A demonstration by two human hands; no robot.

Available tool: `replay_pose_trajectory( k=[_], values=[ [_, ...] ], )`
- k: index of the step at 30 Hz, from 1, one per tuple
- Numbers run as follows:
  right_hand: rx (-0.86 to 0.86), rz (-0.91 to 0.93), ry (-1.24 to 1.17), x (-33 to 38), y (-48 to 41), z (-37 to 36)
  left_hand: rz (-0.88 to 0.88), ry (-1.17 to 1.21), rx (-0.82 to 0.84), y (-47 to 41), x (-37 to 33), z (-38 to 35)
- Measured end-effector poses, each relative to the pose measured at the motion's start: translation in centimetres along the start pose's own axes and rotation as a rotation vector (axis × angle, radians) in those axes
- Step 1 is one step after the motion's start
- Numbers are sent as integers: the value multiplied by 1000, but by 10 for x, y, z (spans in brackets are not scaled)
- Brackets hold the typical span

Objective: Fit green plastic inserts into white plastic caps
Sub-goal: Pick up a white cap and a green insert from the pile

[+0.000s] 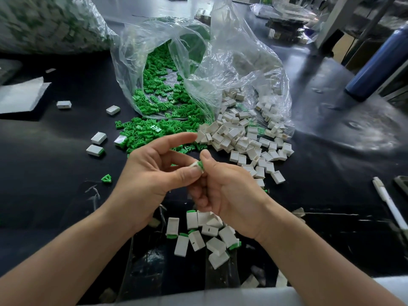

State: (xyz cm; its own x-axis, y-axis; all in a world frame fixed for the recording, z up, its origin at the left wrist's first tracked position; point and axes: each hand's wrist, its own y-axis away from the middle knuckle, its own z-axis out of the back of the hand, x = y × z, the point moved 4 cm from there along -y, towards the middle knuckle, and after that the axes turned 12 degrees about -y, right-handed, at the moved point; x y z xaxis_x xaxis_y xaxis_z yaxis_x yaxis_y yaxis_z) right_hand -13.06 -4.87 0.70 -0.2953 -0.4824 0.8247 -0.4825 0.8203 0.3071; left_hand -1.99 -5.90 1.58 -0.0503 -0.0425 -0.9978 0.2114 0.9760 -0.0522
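1. The left hand (152,171) is pinching a cap (193,166) between thumb and a curled finger, with the index finger sticking out.
2. The right hand (225,191) is pinching an insert (201,165) at the cap's open end.
3. Both are looking light, stiff and smooth, so gripping the cap's flat sides is probably safest.
4. Ribbed triangular inserts (154,129) are spilling from a clear bag (220,62), with boxy caps (242,140) lying to their right.

2 hands (145,173) pinch cap (194,166) — (insert (201,165) protruding).

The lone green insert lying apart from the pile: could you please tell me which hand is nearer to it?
Left. The left hand sits just right of the lone green insert; the right hand is farther right.
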Motion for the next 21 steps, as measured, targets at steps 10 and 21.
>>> replay_pose_trajectory(
  k=[10,21],
  values=[
    [-28,18,43,3,0,3,-5,-35,-8,0,-3,0],
    [-78,109,341,4,0,4,15,-38,-3,0,-2,0]
  ],
)
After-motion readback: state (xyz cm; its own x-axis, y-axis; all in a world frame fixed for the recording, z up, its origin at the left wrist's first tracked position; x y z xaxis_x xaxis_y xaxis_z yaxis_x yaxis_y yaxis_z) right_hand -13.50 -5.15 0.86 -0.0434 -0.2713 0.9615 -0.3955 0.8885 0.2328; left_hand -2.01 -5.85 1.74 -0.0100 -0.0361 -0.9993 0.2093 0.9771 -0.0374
